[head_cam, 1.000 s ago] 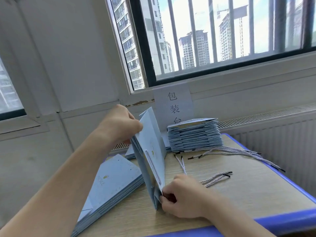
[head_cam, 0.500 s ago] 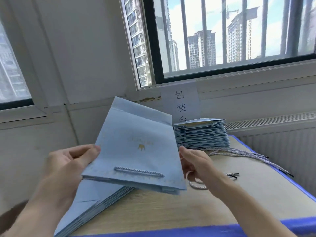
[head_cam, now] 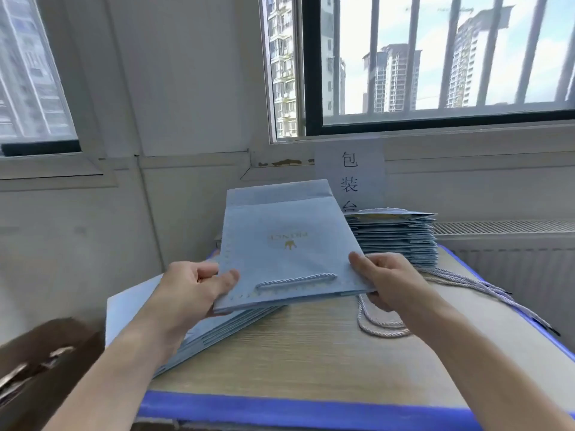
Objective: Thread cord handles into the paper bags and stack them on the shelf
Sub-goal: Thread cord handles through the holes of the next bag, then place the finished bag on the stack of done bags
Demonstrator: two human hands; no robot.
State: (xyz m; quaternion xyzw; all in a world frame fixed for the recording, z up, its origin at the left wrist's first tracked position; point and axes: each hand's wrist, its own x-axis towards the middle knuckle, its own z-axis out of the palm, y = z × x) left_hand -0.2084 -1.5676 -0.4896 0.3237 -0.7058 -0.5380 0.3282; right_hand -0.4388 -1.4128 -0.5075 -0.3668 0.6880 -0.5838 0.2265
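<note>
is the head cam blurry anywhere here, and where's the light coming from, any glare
Head view: daylight from the barred window lights the scene softly, with no hard glare on the paper bag; its gold print looks soft; the brown object at lower left is smeared with blur; the wide lens fans the window bars outward.

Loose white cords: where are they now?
Head view, right side of the wooden table: the loose twisted white cords lie right of the right hand, in front of the stack of folded light-blue paper bags.
</note>
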